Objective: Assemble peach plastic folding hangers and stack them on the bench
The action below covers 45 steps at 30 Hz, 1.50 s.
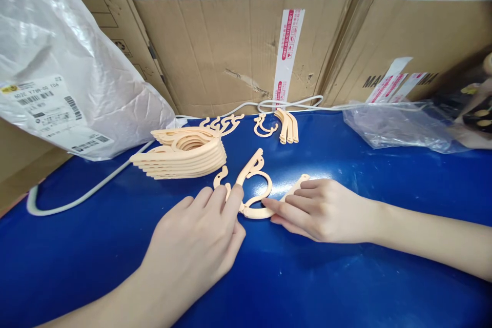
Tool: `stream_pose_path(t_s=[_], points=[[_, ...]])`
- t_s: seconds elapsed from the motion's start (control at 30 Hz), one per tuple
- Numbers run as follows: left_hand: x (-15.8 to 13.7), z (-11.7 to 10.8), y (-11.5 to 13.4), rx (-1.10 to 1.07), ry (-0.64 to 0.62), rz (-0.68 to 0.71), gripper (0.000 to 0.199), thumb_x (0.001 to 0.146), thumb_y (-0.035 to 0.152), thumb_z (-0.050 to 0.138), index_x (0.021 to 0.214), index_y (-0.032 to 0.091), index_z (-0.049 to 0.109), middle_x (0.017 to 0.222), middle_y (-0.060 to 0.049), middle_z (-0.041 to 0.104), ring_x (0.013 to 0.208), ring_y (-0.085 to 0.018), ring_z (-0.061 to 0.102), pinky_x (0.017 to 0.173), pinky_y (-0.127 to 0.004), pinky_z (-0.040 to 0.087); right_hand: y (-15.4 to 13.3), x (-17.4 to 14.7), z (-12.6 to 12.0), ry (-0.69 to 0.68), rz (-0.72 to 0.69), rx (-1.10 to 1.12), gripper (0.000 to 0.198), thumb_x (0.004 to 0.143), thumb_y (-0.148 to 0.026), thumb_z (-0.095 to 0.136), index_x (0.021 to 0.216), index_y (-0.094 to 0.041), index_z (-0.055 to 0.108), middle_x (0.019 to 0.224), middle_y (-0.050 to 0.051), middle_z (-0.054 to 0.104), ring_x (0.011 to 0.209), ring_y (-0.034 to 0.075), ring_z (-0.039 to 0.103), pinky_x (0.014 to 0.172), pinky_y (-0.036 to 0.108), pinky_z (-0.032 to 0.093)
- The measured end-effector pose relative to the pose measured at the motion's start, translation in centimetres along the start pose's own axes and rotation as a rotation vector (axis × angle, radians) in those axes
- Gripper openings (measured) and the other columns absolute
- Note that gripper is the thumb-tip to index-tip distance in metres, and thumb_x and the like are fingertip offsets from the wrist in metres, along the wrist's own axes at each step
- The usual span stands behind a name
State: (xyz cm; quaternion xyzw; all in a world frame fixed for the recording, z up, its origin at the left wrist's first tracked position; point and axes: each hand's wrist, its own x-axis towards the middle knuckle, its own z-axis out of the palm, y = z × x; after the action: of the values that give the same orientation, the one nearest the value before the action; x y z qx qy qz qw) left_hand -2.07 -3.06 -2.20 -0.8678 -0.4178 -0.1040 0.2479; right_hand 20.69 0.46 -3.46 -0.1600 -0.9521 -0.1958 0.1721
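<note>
Between my hands, low over the blue table, is a cream plastic folding hanger (pixel 257 213), with one arm slanting up and away and the other running right. My left hand (pixel 200 230) has its fingers closed around the left side of it, hiding the joint in part. The right arm of the hanger is gripped by my right hand (pixel 323 210), its fingers curled over it. A loose curved hook piece (pixel 219 178) shows just beyond my left fingers. Behind my left hand stands a neat stack of folded hangers (pixel 188 164).
Several loose hooks (pixel 223 124) lie behind the stack. Farther right are another hook piece (pixel 263 130) and some hanger arms (pixel 289 127). A white cable (pixel 88 200) crosses the table. A clear plastic bag (pixel 400 125), cardboard boxes (pixel 230 46) and a white parcel bag (pixel 77 61) border the back.
</note>
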Motion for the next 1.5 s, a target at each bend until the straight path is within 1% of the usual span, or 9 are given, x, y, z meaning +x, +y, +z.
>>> stream_pose_path(t_s=[0.13, 0.37, 0.57, 0.8, 0.97, 1.1, 1.27, 1.37, 1.5], points=[[0.0, 0.3, 0.0, -0.037, -0.046, -0.009, 0.025, 0.081, 0.013, 0.039, 0.096, 0.013, 0.059, 0.069, -0.005, 0.063, 0.06, -0.024, 0.063, 0.048, -0.035, 0.042, 0.0, 0.1, 0.1, -0.012, 0.061, 0.037, 0.025, 0.099, -0.026, 0.04, 0.096, -0.013, 0.061, 0.059, -0.004, 0.061, 0.047, 0.01, 0.054, 0.049, 0.03, 0.034], [-0.1, 0.2, -0.4, -0.146, -0.03, -0.04, 0.022, 0.087, 0.013, 0.037, 0.098, 0.016, 0.056, 0.07, -0.003, 0.063, 0.059, -0.021, 0.063, 0.049, -0.031, 0.042, 0.1, 0.0, 0.2, -0.027, 0.14, 0.07, 0.029, 0.099, -0.027, 0.041, 0.086, -0.014, 0.063, 0.061, -0.001, 0.064, 0.05, 0.012, 0.056, 0.053, 0.03, 0.037], [0.3, 0.2, -1.0, -0.316, -0.188, -0.149, 0.023, 0.084, 0.016, 0.042, 0.102, 0.02, 0.056, 0.063, 0.002, 0.06, 0.049, -0.017, 0.06, 0.041, -0.025, 0.036, 0.2, 0.2, 0.1, -0.078, 0.205, 0.12, 0.03, 0.099, -0.028, 0.039, 0.092, -0.014, 0.065, 0.069, 0.002, 0.068, 0.058, 0.014, 0.062, 0.057, 0.029, 0.042], [0.0, 0.0, -0.4, -0.14, -0.049, -0.057, 0.035, 0.084, 0.012, 0.041, 0.114, 0.017, 0.059, 0.075, -0.002, 0.068, 0.068, -0.022, 0.066, 0.054, -0.031, 0.046, 0.3, 0.1, 0.1, -0.126, 0.282, 0.151, 0.03, 0.098, -0.03, 0.039, 0.095, -0.015, 0.065, 0.071, 0.003, 0.07, 0.059, 0.015, 0.064, 0.057, 0.028, 0.041], [-0.2, -0.7, -0.4, -0.075, -0.109, -0.123, 0.034, 0.086, 0.016, 0.042, 0.116, 0.016, 0.057, 0.084, -0.005, 0.068, 0.073, -0.023, 0.067, 0.053, -0.032, 0.047, 0.2, 0.1, 0.0, -0.139, 0.3, 0.166, 0.03, 0.098, -0.03, 0.039, 0.095, -0.015, 0.065, 0.073, 0.003, 0.07, 0.06, 0.015, 0.064, 0.056, 0.028, 0.041], [0.0, -1.6, -1.0, -0.133, -0.197, -0.176, 0.031, 0.083, 0.016, 0.043, 0.111, 0.017, 0.056, 0.077, -0.002, 0.067, 0.066, -0.021, 0.067, 0.045, -0.026, 0.042, 0.3, 0.2, 0.1, -0.154, 0.299, 0.181, 0.03, 0.099, -0.031, 0.038, 0.096, -0.015, 0.064, 0.073, 0.004, 0.07, 0.061, 0.014, 0.065, 0.058, 0.027, 0.041], [-0.1, -2.0, -1.8, -0.115, -0.201, -0.155, 0.035, 0.082, 0.015, 0.038, 0.115, 0.015, 0.05, 0.067, -0.001, 0.064, 0.05, -0.02, 0.062, 0.04, -0.027, 0.036, 0.3, 0.3, 0.0, -0.149, 0.298, 0.189, 0.029, 0.098, -0.03, 0.039, 0.096, -0.015, 0.064, 0.072, 0.003, 0.069, 0.06, 0.014, 0.064, 0.057, 0.027, 0.04], [-0.4, -2.2, -2.2, -0.119, -0.234, -0.166, 0.033, 0.081, 0.016, 0.036, 0.11, 0.017, 0.049, 0.061, -0.001, 0.061, 0.045, -0.021, 0.061, 0.039, -0.026, 0.033, 0.3, 0.2, -0.1, -0.145, 0.296, 0.184, 0.029, 0.098, -0.029, 0.039, 0.096, -0.015, 0.063, 0.071, 0.003, 0.069, 0.059, 0.014, 0.063, 0.057, 0.027, 0.039], [-0.7, -2.3, -2.7, -0.154, -0.36, -0.193, 0.031, 0.079, 0.018, 0.037, 0.108, 0.018, 0.048, 0.058, -0.001, 0.058, 0.04, -0.021, 0.059, 0.037, -0.025, 0.032, 0.3, 0.2, 0.0, -0.138, 0.297, 0.186, 0.029, 0.098, -0.03, 0.039, 0.096, -0.015, 0.064, 0.071, 0.003, 0.069, 0.058, 0.014, 0.063, 0.056, 0.027, 0.039]])
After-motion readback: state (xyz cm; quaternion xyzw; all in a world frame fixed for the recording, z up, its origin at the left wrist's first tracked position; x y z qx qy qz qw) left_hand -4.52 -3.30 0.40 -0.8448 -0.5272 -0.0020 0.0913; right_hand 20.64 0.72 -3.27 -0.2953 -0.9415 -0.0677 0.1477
